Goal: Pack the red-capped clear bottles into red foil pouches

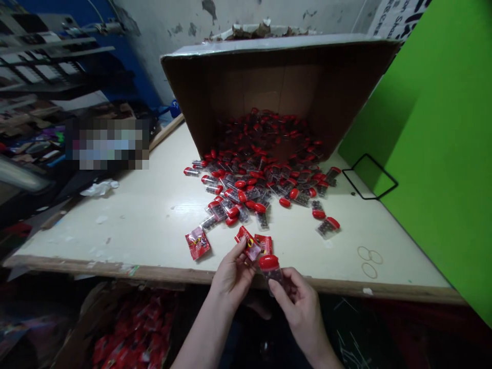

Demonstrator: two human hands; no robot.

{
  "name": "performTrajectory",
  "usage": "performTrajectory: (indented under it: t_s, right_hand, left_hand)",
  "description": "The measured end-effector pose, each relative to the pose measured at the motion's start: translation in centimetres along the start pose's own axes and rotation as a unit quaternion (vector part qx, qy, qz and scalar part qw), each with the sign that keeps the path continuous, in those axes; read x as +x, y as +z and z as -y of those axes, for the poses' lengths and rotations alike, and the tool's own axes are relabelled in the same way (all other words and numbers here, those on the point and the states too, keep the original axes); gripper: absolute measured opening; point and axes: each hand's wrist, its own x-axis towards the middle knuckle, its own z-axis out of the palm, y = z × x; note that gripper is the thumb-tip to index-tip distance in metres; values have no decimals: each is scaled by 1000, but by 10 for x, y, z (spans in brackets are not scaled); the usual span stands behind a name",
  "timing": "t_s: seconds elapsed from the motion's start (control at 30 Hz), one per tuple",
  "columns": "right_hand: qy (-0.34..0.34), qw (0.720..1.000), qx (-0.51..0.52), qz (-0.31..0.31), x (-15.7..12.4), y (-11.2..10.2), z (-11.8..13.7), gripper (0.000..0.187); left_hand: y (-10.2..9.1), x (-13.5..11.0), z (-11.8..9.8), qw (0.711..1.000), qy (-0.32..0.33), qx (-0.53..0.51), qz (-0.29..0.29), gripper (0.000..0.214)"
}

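Note:
Between the thumb and fingers of my left hand (231, 282) is a small red printed packet (249, 244). A second red packet (264, 243) shows just behind it; whether my left fingers touch that one I cannot tell. My right hand (302, 305) grips a small clear plastic container (270, 265) with a red cap, upright, with dark pieces inside. The two hands are close together over the table's front edge. Another red packet (198, 243) lies flat on the table to the left. Beyond my hands, a heap of similar red-capped containers (246, 195) spreads over the tabletop.
A cardboard box (184, 102) lies on its side, containers spilling from its mouth. To the right stand a green panel (434, 154) and a black wire frame (371, 197). Rubber bands (369, 270) and crumpled white plastic (100, 188) lie on the table (146, 225). Below are many red packets (134, 328).

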Motion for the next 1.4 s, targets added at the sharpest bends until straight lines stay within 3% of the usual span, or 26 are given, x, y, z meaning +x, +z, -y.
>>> performTrajectory:
  t_s: [0.17,0.6,0.87,1.1,1.4]
  right_hand:
    - [-20,999,-43,-22,1,3,-3,14]
    - [-26,998,-49,-30,0,3,-4,12]
    - [-31,996,-61,-49,3,1,-6,10]
    - [-9,999,-24,-28,3,2,-10,13]
    - [-12,1000,-4,21,10,-6,-7,16]
  left_hand:
    - [8,-8,4,1000,-21,-13,7,3]
    - [7,-11,14,1000,-7,-6,26,7]
    - [-1,-12,26,993,76,66,60,17]
    - [-7,-14,37,984,72,137,89,23]
    - [-11,-10,30,965,68,200,153,17]
